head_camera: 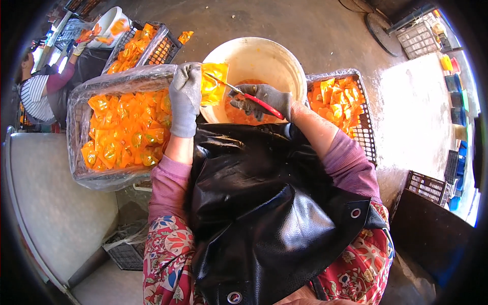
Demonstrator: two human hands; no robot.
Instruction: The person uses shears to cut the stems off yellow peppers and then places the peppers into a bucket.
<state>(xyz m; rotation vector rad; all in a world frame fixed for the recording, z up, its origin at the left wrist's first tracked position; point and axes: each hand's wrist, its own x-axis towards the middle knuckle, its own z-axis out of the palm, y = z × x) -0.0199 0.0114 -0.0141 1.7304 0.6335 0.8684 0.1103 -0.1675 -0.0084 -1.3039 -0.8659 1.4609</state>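
Note:
Both hands wear grey work gloves. My left hand (185,99) holds an orange plastic packet (214,84) at the near left rim of a large white bucket (255,47). My right hand (263,100) grips red-handled scissors (263,105), whose blades point up and left across the packet; whether they cut into it is unclear. Wet orange contents (248,114) lie at the bottom of the bucket. On the left, a plastic-lined crate (72,126) is full of similar orange packets (122,129). More orange pieces (335,103) fill a dark crate (368,133) on the right.
Another lined crate (167,42) of orange packets stands at the upper left, with one packet (185,37) on the floor beside it. Beyond, a co-worker (42,91) in gloves handles orange items near a white bucket (110,23). A black apron (259,190) covers my lap.

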